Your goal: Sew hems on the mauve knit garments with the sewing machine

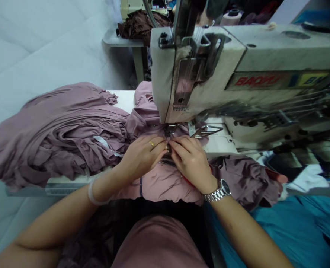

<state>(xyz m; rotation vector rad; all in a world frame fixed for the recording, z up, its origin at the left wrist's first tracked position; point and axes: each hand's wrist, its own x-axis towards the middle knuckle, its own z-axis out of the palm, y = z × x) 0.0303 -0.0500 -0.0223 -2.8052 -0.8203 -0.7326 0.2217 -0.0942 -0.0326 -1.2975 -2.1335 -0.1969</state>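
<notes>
Both my left hand [143, 160] and right hand [191, 163] pinch mauve fabric [159, 186] near the presser foot [169, 130]; a slip could pull my fingertips [162, 143] under it.

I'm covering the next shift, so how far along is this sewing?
Possibly done: a large heap of mauve fabric lies on the table, though no finished seams can be made out. In hand: the left hand and right hand pinch a fold of cloth at the sewing machine's presser foot. Possibly left: more bunched cloth on the right, its state unclear.
</notes>
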